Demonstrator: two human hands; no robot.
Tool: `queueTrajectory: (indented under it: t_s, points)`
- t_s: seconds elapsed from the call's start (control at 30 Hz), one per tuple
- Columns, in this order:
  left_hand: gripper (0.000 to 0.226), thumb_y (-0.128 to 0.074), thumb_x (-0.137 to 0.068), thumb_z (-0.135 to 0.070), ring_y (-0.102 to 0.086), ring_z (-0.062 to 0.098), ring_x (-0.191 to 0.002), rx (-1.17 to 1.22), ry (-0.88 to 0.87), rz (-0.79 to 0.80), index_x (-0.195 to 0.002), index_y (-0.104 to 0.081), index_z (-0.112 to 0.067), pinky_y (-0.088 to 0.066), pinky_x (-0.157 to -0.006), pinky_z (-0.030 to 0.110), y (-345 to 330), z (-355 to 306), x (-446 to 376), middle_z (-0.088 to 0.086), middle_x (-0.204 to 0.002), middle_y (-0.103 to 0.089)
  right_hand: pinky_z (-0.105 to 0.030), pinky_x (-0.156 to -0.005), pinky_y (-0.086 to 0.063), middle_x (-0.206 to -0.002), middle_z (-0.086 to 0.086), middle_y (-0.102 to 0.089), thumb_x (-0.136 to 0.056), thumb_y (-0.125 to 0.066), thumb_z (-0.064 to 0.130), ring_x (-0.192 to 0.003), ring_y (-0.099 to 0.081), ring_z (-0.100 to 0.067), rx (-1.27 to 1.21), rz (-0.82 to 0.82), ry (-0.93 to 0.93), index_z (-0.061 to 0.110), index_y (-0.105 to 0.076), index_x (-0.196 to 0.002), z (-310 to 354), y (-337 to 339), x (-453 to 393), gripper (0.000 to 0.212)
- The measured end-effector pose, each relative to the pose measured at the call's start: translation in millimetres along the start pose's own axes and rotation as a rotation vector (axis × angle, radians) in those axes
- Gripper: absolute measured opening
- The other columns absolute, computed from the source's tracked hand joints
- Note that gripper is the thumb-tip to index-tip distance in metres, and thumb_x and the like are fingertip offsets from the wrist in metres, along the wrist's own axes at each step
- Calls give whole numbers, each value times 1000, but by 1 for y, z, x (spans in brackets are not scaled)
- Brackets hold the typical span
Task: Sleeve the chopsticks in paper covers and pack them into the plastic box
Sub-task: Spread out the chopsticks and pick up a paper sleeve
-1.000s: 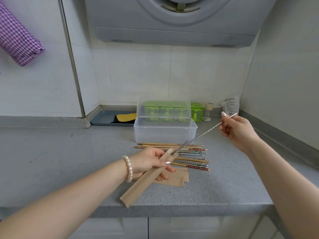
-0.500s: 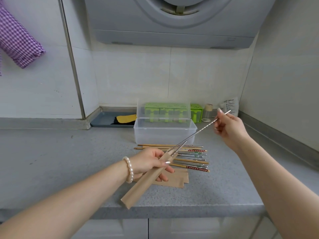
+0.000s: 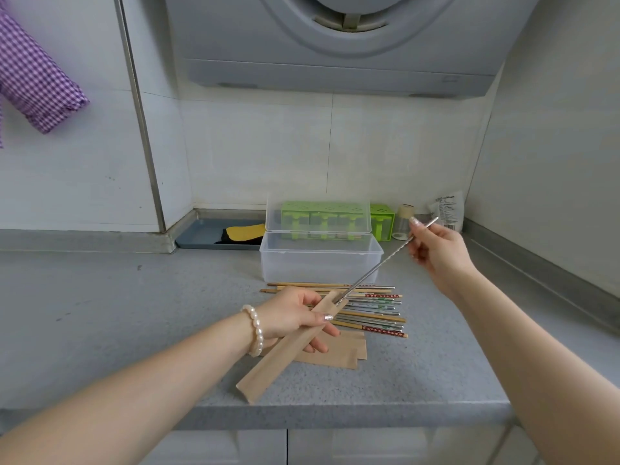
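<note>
My left hand (image 3: 292, 318) grips a brown paper sleeve (image 3: 285, 350) that slants from lower left to upper right above the counter. My right hand (image 3: 436, 246) pinches the top end of a pair of metal chopsticks (image 3: 379, 266); their tips sit in the sleeve's open mouth. Behind the sleeve lies a pile of several wooden and metal chopsticks (image 3: 372, 310). More paper sleeves (image 3: 339, 352) lie flat under my left hand. The clear plastic box (image 3: 318, 263) stands behind the pile with its lid (image 3: 318, 216) tilted up at the back.
A green holder (image 3: 380, 221), a small jar (image 3: 404, 221) and a white packet (image 3: 448, 209) stand by the back wall. A grey tray (image 3: 201, 234) with a yellow-black cloth sits at the back left. The counter's front edge (image 3: 335, 411) is close below the sleeve.
My right hand has moved left and toward the sleeve, pushing the metal chopsticks' tips into its mouth. The left hand and sleeve have barely moved.
</note>
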State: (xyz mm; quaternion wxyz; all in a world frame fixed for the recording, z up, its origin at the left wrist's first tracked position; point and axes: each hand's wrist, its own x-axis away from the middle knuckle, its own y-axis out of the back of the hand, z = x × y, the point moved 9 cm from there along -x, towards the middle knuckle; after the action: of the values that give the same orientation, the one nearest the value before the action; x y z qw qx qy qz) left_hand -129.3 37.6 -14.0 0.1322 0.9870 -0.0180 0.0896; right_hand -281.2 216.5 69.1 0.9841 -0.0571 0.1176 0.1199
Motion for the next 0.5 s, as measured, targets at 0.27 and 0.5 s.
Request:
queueTrajectory:
  t_s: [0.27, 0.5]
  points:
    - [6, -53, -93, -13, -68, 20, -60, 32, -37, 27, -98, -55, -11, -54, -54, 27, -10, -4, -3, 7, -90, -72, -25, -60, -43, -75, -6, -64, -82, -67, 25, -64, -55, -15, 253, 264, -211, 6, -66, -85, -40, -52, 27, 20]
    - [9, -52, -93, -12, -68, 19, -59, 68, -13, 2, -100, -55, -9, -55, -55, 26, -1, -2, 0, 7, -90, -72, -30, -67, -47, -80, -7, -71, -96, -44, 38, -71, -65, -22, 26, 96, -54, 16, -62, -103, -22, -36, 18, 30]
